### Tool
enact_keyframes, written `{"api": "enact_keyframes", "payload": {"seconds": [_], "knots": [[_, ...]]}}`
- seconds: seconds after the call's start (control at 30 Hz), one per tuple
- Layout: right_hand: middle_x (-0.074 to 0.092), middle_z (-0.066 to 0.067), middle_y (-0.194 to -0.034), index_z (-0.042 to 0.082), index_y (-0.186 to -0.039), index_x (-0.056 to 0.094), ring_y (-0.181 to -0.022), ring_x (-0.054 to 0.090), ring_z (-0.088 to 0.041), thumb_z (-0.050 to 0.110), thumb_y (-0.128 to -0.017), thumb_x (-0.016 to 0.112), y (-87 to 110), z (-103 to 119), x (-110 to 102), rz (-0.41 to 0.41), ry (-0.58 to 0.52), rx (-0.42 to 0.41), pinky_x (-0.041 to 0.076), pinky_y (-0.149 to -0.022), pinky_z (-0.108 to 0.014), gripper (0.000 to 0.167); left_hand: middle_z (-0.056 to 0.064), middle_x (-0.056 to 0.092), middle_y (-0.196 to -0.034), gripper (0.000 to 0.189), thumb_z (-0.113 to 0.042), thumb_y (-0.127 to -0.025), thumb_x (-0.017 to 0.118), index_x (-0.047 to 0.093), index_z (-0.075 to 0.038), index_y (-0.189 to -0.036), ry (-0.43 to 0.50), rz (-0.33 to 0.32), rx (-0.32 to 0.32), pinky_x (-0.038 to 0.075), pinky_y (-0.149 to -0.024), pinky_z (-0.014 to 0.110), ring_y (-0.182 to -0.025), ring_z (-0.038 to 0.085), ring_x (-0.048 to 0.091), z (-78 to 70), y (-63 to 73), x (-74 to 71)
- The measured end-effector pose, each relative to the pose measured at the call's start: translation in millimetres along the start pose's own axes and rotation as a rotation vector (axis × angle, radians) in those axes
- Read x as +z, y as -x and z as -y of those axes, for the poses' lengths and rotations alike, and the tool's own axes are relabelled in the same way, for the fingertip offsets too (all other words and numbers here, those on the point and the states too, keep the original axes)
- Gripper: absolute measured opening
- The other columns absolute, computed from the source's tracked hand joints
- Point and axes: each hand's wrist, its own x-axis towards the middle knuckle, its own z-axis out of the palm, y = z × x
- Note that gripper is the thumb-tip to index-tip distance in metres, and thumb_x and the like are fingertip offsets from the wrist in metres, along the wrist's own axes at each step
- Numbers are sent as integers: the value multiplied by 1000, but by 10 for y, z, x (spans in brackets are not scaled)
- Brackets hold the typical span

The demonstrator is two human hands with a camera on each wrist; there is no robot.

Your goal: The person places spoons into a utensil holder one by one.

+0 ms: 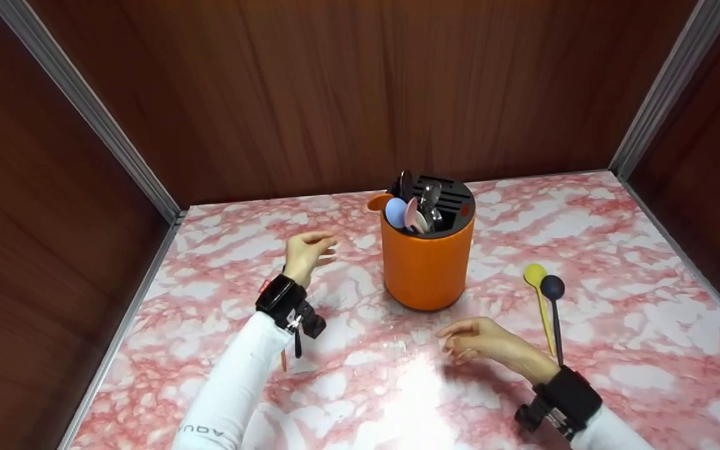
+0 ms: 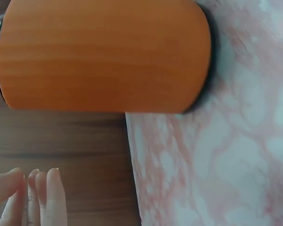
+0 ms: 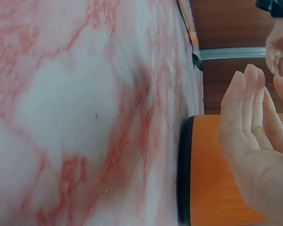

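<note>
The orange holder (image 1: 427, 269) stands upright on the surface (image 1: 347, 394), right of the left hand (image 1: 311, 251) and beyond the right hand (image 1: 477, 339), both empty with fingers loosely bent, the holder's slotted top (image 1: 458, 189) containing blue, pink, orange and metal spoons (image 1: 395, 212).

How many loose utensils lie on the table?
4 visible: yellow spoon and dark spoon at right; orange handle and black handle partly behind the left sleeve. More may be hidden.
</note>
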Motion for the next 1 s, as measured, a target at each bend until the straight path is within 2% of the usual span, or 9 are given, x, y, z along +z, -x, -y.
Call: {"api": "enact_keyframes", "payload": {"seconds": [0.17, 0.3, 0.43, 0.6, 0.73, 0.83, 0.97, 1.0], "knots": [[66, -6, -93, -15, -124, 56, -83, 65, -16, 9, -93, 61, 11, -2, 0, 17, -12, -18, 59, -79, -32, 39, 13, 65, -87, 22, 9, -88, 62, 63, 17, -109, -38, -4, -64, 61, -68, 31, -63, 16, 62, 78, -41, -161], [65, -6, -93, -16, -124, 55, -83, 65, -15, 9, -94, 59, 22, -17, -12, 45, -32, -40, 58, -78, -31, 39, 17, 64, -95, 26, 6, -90, 62, 61, 15, -114, -61, -3, -130, 61, -73, 33, -65, 16, 62, 166, -74, -307], [65, -5, -93, -16, -124, 55, -83, 64, -14, 10, -95, 59, 23, -38, -23, 54, -46, -47, 58, -79, -31, 39, 19, 66, -96, 29, 5, -91, 61, 59, 16, -117, -67, -14, -166, 61, -74, 34, -62, 13, 62, 272, -89, -456], [65, -4, -92, -17, -125, 53, -82, 63, -13, 10, -94, 60, 20, -68, -25, 65, -54, -52, 58, -81, -32, 41, 10, 66, -83, 30, 7, -90, 60, 59, 15, -119, -58, -52, -202, 61, -66, 28, -60, 11, 60, 427, -95, -622], [65, -3, -92, -16, -124, 54, -81, 63, -13, 9, -95, 60, 26, -92, -33, 68, -64, -61, 58, -81, -33, 39, 5, 62, -73, 26, 10, -88, 59, 58, 17, -113, 13, -84, -234, 58, -56, 22, -55, 10, 58, 584, -112, -760], [66, -3, -92, -15, -124, 55, -82, 63, -13, 9, -96, 59, 32, -106, -37, 70, -68, -66, 58, -80, -32, 37, 5, 60, -68, 21, 11, -87, 60, 60, 17, -107, 50, -111, -249, 58, -54, 22, -51, 11, 57, 701, -125, -872], [65, -3, -91, -15, -125, 55, -82, 63, -13, 8, -96, 58, 36, -126, -40, 72, -72, -63, 58, -80, -32, 37, 8, 61, -67, 24, 9, -85, 64, 62, 17, -107, 5, -176, -269, 59, -55, 27, -54, 14, 57, 894, -200, -1018], [65, -3, -91, -15, -125, 54, -82, 64, -14, 8, -96, 58, 36, -130, -40, 72, -74, -61, 58, -80, -31, 37, 10, 63, -67, 24, 9, -84, 65, 64, 15, -107, 8, -165, -265, 59, -54, 28, -55, 16, 58, 952, -224, -1073]]}}
